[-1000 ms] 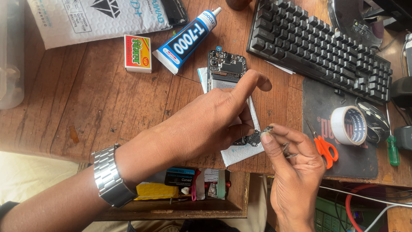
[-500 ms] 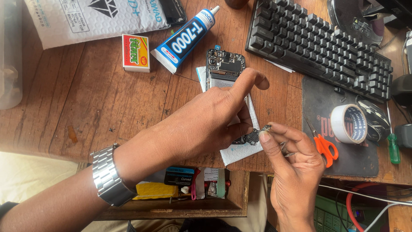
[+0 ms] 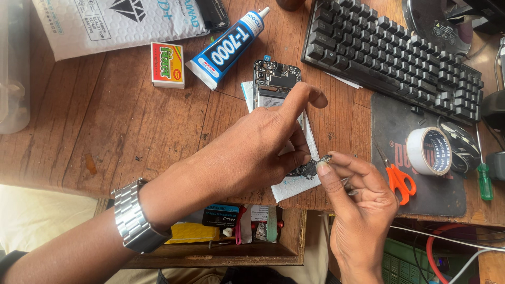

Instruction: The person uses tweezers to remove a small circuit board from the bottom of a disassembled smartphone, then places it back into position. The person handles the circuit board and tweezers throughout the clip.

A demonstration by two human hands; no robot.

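An opened phone (image 3: 273, 84) with its back off lies on a white padded sheet (image 3: 294, 186) on the wooden desk (image 3: 105, 131). My left hand (image 3: 252, 152), with a steel watch (image 3: 134, 218) on the wrist, covers the phone's lower half, and its fingertips pinch a small dark circuit part (image 3: 310, 168). My right hand (image 3: 357, 210) comes up from below. Its thumb and forefinger grip a thin metal tool whose tip meets the same small part.
A blue and white glue tube (image 3: 226, 47), a red and green matchbox (image 3: 167, 64) and a grey mailer bag (image 3: 115, 21) lie at the back left. A black keyboard (image 3: 394, 58), tape roll (image 3: 428, 151), orange scissors (image 3: 400, 181) and green screwdriver (image 3: 484, 181) lie to the right. An open drawer (image 3: 236, 231) sits below.
Both hands have stayed on the small part near the phone's lower end, with only slight shifts of the fingers.
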